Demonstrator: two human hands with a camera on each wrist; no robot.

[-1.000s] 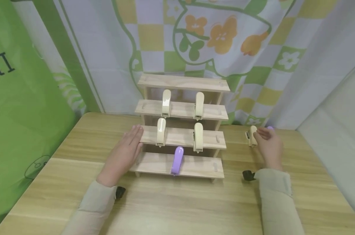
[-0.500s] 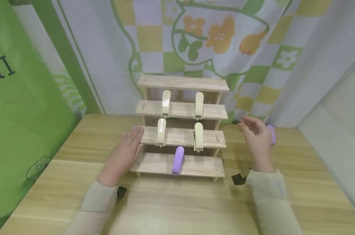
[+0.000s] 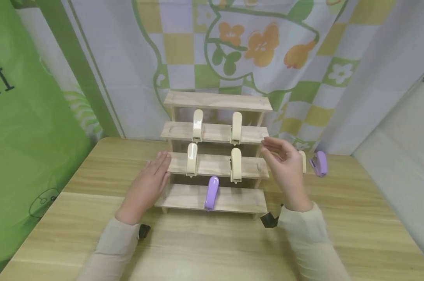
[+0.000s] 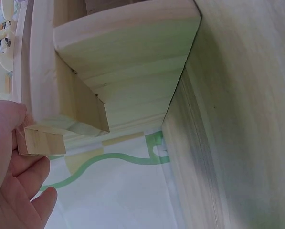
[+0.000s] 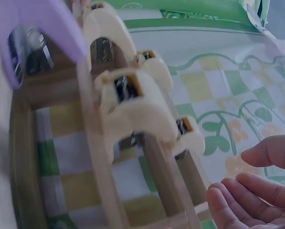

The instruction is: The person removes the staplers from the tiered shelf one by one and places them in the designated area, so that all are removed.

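A stepped wooden display stand (image 3: 219,99) has four tiers; my left hand (image 3: 146,183) grips its left end. In the left wrist view the thumb lies on the near side of a board's end and bent fingers (image 4: 35,174) lie on the far side. Two cream staplers (image 3: 197,125) sit on the second tier from the top and two more cream staplers (image 3: 236,164) on the tier below. A purple stapler (image 3: 212,193) lies slightly slanted on the lowest tier. Beside the stand's right end hovers my right hand (image 3: 285,169), fingers loosely bent, nothing between them.
On the table (image 3: 212,246) to the right stand another cream stapler (image 3: 303,162), partly hidden by my right hand, and a second purple stapler (image 3: 320,164). Behind the stand hangs a patterned curtain (image 3: 183,78). A green cloth (image 3: 25,156) hangs at the left.
My right hand has moved left from the cream stapler on the table to the stand's right end, leaving that stapler behind. The left hand has stayed on the stand.
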